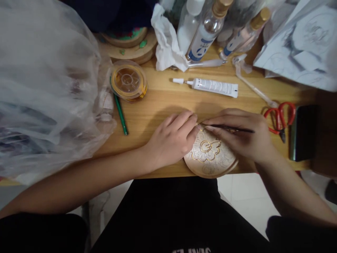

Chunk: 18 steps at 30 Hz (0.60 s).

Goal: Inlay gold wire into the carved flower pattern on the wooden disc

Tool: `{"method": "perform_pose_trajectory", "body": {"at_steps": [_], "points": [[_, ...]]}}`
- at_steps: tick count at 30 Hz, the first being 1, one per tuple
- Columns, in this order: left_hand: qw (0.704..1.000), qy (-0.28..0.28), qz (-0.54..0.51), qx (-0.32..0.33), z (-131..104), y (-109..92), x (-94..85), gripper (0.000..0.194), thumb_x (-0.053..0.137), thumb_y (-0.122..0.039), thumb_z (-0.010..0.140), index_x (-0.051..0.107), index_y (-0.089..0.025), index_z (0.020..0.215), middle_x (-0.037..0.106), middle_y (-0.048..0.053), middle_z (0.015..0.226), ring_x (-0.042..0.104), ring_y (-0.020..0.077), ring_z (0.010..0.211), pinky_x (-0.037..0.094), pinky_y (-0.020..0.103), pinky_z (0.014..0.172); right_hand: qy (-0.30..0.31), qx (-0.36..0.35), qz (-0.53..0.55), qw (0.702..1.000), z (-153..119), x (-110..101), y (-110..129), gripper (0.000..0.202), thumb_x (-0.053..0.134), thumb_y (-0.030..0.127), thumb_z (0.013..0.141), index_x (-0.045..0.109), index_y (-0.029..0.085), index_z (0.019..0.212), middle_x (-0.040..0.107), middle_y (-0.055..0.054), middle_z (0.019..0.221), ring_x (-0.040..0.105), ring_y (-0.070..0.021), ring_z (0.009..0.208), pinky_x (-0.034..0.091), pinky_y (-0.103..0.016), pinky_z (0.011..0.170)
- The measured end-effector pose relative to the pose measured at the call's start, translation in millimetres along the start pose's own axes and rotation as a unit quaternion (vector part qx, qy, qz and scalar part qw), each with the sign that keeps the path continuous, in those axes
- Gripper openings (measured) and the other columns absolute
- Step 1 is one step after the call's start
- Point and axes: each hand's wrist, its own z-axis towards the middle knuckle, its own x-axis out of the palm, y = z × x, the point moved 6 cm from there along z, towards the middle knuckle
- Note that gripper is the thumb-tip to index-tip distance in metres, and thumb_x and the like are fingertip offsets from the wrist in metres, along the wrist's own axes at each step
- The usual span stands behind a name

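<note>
A round wooden disc lies at the table's front edge, its pale face drawn with fine pencil lines. Gold wire traces a scrolled, cloud-like outline on it. My left hand rests over the disc's left side, fingers bent and closed together near the top rim; whatever they pinch is hidden. From the right, my right hand grips slim dark tweezers between thumb and fingers. Their tip meets the disc's upper edge, close to my left fingertips.
A spool of gold wire and a green pencil lie left. Beyond the disc is a white glue tube. Red-handled scissors and a dark phone lie right. Bottles stand behind; a plastic bag covers the left.
</note>
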Motion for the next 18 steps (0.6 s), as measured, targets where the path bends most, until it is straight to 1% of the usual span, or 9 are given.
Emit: {"method": "perform_pose_trajectory", "body": {"at_steps": [3,8,12,15,18], "points": [[1.0,0.001,0.005,-0.001,-1,0,-0.6,0.021,0.052,-0.017,0.097,0.068,-0.009,0.106,0.071,0.011,0.116,0.064,0.0262,0.115,0.051,0.034,0.092,-0.032,0.042,-0.012,0.999,-5,5,4,0.006,0.071,0.02,0.086,0.074,0.019,0.091,0.075,-0.003,0.083,0.069,-0.0133,0.072,0.054,-0.025,0.061],[1.0,0.022,0.012,0.004,-1,0,0.1,0.022,0.049,-0.017,0.097,0.068,-0.01,0.105,0.07,0.012,0.117,0.063,0.0252,0.117,0.05,0.034,0.092,-0.107,0.129,-0.044,0.985,-14,11,8,0.004,0.07,0.02,0.086,0.074,0.021,0.086,0.076,-0.002,0.083,0.07,-0.0145,0.073,0.056,-0.026,0.065],[1.0,0.021,0.007,0.002,-1,1,0.4,0.023,0.048,-0.018,0.097,0.068,-0.01,0.105,0.07,0.013,0.117,0.062,0.0256,0.117,0.051,0.034,0.091,-0.15,0.152,-0.049,0.976,-18,16,14,0.006,0.068,0.018,0.086,0.074,0.02,0.086,0.076,-0.002,0.083,0.07,-0.0136,0.073,0.057,-0.026,0.067],[1.0,0.022,0.007,0.006,-2,1,0.8,0.023,0.049,-0.018,0.097,0.068,-0.01,0.105,0.07,0.013,0.118,0.062,0.0261,0.118,0.051,0.034,0.092,-0.17,0.169,-0.059,0.969,-20,20,18,0.007,0.066,0.018,0.087,0.073,0.019,0.086,0.076,-0.002,0.084,0.07,-0.0141,0.075,0.057,-0.027,0.07],[1.0,0.019,0.008,0.007,-1,0,0.4,0.021,0.05,-0.017,0.097,0.069,-0.01,0.102,0.07,0.013,0.117,0.062,0.0262,0.118,0.051,0.034,0.092,-0.19,0.175,-0.074,0.963,-22,22,21,0.008,0.065,0.017,0.087,0.072,0.019,0.086,0.075,-0.002,0.084,0.07,-0.015,0.077,0.057,-0.029,0.072]]}}
